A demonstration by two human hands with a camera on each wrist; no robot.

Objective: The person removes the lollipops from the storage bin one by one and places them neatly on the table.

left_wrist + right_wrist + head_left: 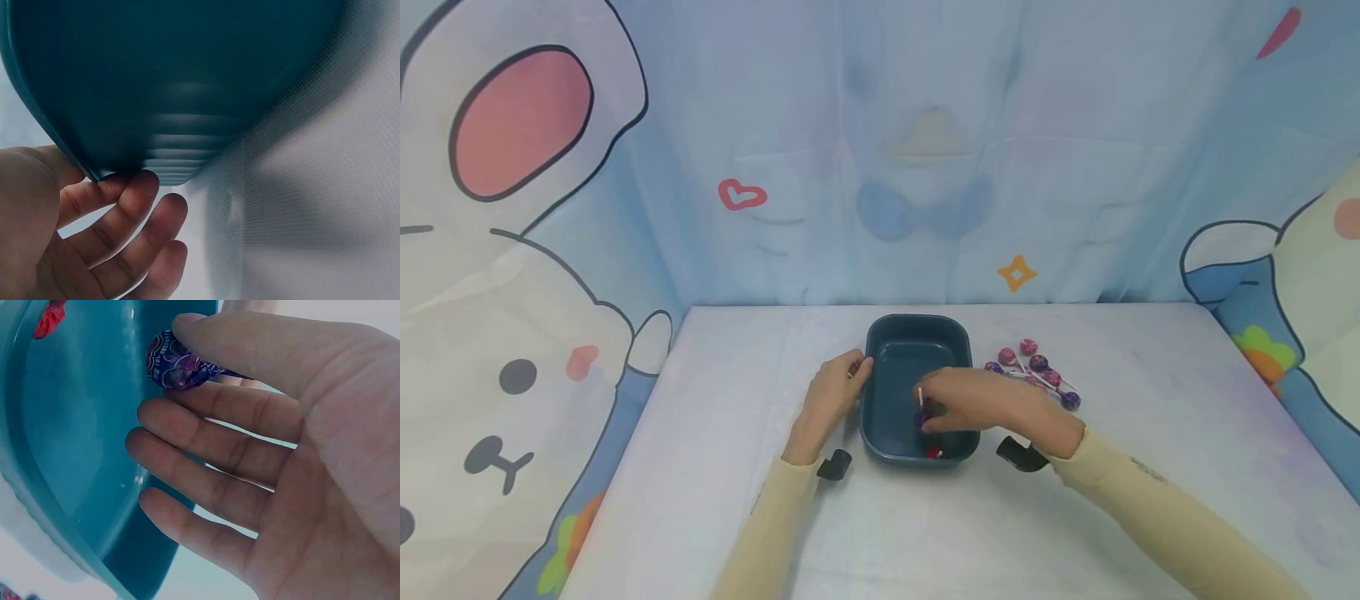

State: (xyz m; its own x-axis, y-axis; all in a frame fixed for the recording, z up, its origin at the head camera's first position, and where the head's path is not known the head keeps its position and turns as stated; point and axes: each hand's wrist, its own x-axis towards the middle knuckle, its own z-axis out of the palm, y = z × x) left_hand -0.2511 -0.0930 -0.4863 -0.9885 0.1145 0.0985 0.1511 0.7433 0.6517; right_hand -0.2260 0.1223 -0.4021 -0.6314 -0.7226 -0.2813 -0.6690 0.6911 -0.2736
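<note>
A dark teal rectangular container (891,446) stands on the table. At its left side my left hand (831,396) pinches the rim between thumb and index finger; the other fingers are bent loosely outside the wall (187,75). Over the container's right part, my right hand (981,404) pinches a purple-wrapped lollipop (178,362) between thumb and index finger, its white stick pointing up in the head view. The remaining fingers (206,475) reach out over the container. A red-wrapped candy (935,453) lies inside at the near end, partly in view.
To the container's right, several pink and purple lollipops (1037,363) lie in a loose pile, partly behind my right hand. A white cloth (752,367) covers the table. Behind it hangs a blue printed curtain (820,108).
</note>
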